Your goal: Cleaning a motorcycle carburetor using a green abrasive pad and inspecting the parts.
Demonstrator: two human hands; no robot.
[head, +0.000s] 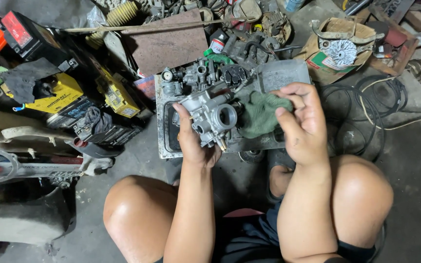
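Down on a grimy concrete workshop floor, a person squats with bare knees wide, both hands at work over a shallow, dented metal tray. The left hand is wrapped around a cast-aluminium carburetor, holding it from below just above the tray's near half; its round, smooth-bored throat faces the camera and small brass-coloured fittings stick out at its lower edge. The right hand pinches a crumpled green rag between thumb and curled fingers, the soft cloth bunched just beside the carburetor's right side and seemingly touching it.

At the tray's far edge lies a cluster of grey metal engine parts with knobbly, tubular shapes, next to a frosted, rectangular plastic container. To the left, boxy yellow and black batteries are stacked amid dark rags. A flat, rust-brown board lies beyond the tray. At upper right, a finned silver disc rests in an open cardboard box, and loops of black cable coil on the floor near the right knee.
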